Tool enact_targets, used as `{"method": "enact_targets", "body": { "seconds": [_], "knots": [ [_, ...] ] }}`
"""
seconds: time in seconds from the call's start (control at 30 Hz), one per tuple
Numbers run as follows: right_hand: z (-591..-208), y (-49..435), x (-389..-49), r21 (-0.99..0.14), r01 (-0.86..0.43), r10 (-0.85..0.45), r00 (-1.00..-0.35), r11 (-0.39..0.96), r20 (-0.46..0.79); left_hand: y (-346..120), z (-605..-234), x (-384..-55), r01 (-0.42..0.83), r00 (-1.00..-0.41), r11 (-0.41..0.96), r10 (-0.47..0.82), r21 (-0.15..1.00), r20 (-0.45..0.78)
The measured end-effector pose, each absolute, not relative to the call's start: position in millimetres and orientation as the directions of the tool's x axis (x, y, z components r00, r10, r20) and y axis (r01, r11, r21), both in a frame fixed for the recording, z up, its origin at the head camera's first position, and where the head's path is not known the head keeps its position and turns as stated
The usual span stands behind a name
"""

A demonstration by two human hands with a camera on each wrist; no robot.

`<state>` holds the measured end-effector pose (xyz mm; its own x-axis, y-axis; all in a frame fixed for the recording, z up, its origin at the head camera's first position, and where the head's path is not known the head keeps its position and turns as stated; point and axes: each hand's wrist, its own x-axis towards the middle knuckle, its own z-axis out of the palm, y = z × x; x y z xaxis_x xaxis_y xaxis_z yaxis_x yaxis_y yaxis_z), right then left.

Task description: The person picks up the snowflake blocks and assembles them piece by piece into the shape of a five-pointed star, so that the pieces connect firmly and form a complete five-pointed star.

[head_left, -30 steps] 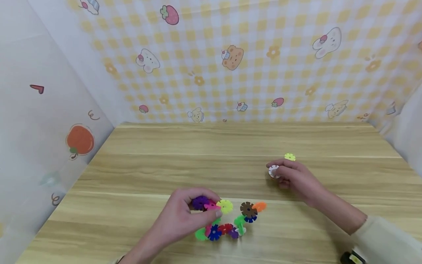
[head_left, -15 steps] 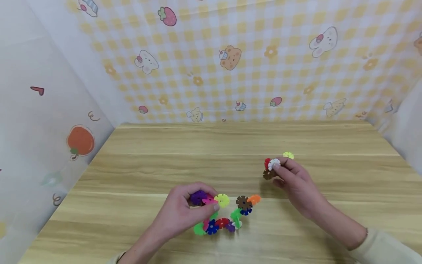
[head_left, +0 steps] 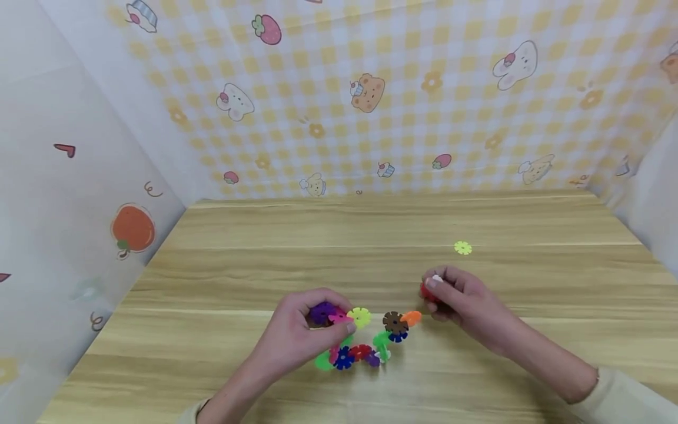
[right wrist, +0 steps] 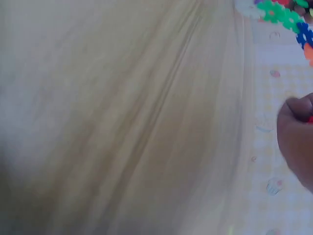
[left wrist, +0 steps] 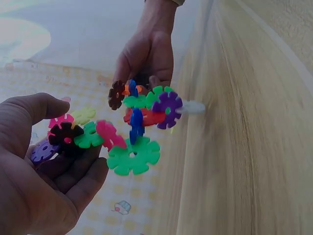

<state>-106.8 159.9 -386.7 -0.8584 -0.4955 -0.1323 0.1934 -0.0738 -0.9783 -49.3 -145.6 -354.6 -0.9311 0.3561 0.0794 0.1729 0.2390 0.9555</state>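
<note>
My left hand (head_left: 291, 338) pinches one end of a curved chain of interlocking plastic flower discs (head_left: 344, 358), near its yellow disc (head_left: 360, 318) and pink disc. The chain's other end carries a brown disc (head_left: 394, 321) and an orange disc (head_left: 412, 318). In the left wrist view, a large green disc (left wrist: 133, 156) hangs lowest, beyond the fingers. My right hand (head_left: 468, 300) grips a small cluster of discs to the right of the chain. A red disc (head_left: 428, 292) and the edge of a white disc (head_left: 437, 278) show there; fingers cover the rest.
A single yellow disc (head_left: 463, 248) lies flat on the wooden table (head_left: 296, 253), beyond my right hand. A yellow-checked cloth (head_left: 296, 76) with cartoon prints hangs along the table's back edge. Pale printed cloth (head_left: 69, 218) stands at the left side.
My right hand has lifted the cluster of discs, turned it and drawn it nearer, away from the loose yellow disc. The brown disc seen in it earlier is now hidden. My left hand keeps its hold.
</note>
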Motion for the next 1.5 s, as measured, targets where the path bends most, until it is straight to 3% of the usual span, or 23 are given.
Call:
{"method": "enact_targets", "body": {
  "seconds": [0.13, 0.27, 0.47, 0.7, 0.93, 1.23, 1.5],
  "knots": [
    [-382, 156, -102, -0.989, 0.145, -0.37, -0.919, -0.001, -0.135, -141, -354, -49, 0.211, -0.924, 0.223, 0.364, 0.952, 0.12],
    [-382, 151, -99, -0.989, 0.145, -0.267, -0.954, -0.01, -0.137, -138, -354, -49, 0.221, -0.924, 0.218, 0.358, 0.951, 0.132],
    [-381, 147, -94, -0.987, 0.131, -0.335, -0.938, -0.097, -0.092, -139, -354, -49, 0.162, -0.935, 0.2, 0.344, 0.966, 0.086],
    [-371, 145, -84, -0.996, -0.086, -0.373, -0.925, 0.032, 0.068, -137, -357, -51, 0.178, -0.929, 0.204, 0.358, 0.963, 0.096],
    [-366, 135, -74, -0.918, -0.396, -0.458, -0.818, 0.01, 0.348, -136, -356, -51, 0.205, -0.932, 0.233, 0.343, 0.951, 0.117],
    [-368, 124, -72, -0.748, -0.664, -0.527, -0.639, 0.008, 0.561, -133, -355, -49, 0.273, -0.924, 0.24, 0.335, 0.932, 0.184],
    [-366, 118, -72, -0.715, -0.694, -0.53, -0.638, 0.082, 0.558, -132, -357, -46, 0.27, -0.926, 0.243, 0.33, 0.932, 0.182]
  ]
}}
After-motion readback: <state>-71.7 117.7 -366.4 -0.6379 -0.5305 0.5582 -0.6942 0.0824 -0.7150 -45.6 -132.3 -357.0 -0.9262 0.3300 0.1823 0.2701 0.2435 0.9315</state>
